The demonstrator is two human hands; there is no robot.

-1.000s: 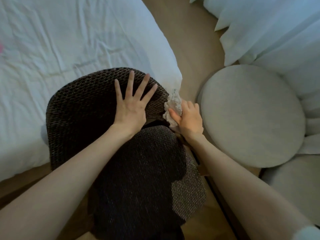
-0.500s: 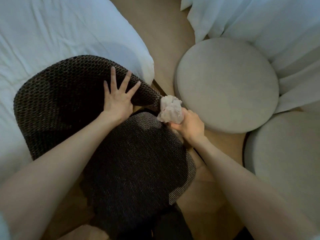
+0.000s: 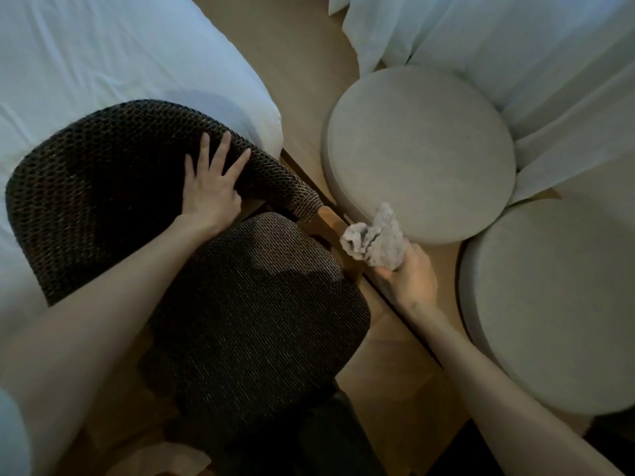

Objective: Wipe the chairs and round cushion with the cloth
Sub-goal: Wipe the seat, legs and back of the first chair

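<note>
A dark woven chair (image 3: 103,187) with a dark seat pad stands below me, beside the bed. My left hand (image 3: 211,185) lies flat with spread fingers on the inner side of its curved backrest. My right hand (image 3: 409,276) grips a crumpled pale cloth (image 3: 376,240) in the gap between the chair and a round grey cushion (image 3: 419,149). The cloth's tip overlaps the cushion's near edge; I cannot tell if it touches. A second round grey cushion (image 3: 556,304) lies at the right.
A white-sheeted bed (image 3: 103,56) fills the upper left, close against the chair's back. White curtains (image 3: 515,46) hang at the upper right behind the cushions. Wooden floor (image 3: 295,63) runs between bed and cushions. A pale paper scrap (image 3: 165,458) lies at the bottom.
My right hand has drawn the cloth away from the chair's right backrest end, rightward toward the round cushion. My left hand stays on the backrest. The view has shifted right.
</note>
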